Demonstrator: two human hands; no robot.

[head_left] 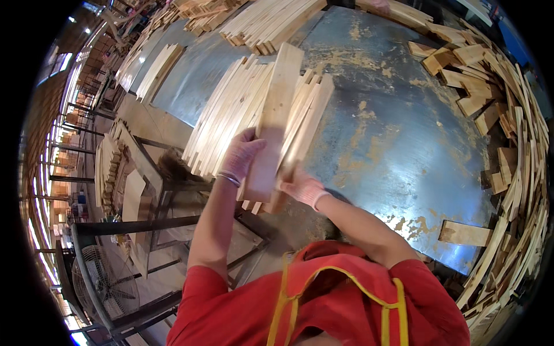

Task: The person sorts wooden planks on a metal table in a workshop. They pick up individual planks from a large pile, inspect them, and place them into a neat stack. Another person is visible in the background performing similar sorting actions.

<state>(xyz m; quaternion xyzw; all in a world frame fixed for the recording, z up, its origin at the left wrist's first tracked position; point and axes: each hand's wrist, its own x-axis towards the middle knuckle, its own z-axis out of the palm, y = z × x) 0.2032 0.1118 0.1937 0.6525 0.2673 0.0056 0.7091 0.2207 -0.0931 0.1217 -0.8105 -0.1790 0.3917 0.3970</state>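
A flat, wide wooden board (278,109) stretches away from me above a row of narrow wooden strips (222,115). My left hand (242,153), in a pale glove with a bracelet at the wrist, grips the board's left edge, its thumb over the top face. On the other side, my gloved right hand (303,187) is close to the board's near right edge and the near ends of the strips. Motion blurs its fingers, so whether they hold anything is unclear. The strips lie side by side on the metal tabletop.
The worn metal table (398,150) extends to the right. Offcut blocks (470,86) and long thin slats (513,196) pile along its right edge. More strip stacks (271,26) lie at the back. A caged fan (107,282) and a metal frame (167,184) stand left.
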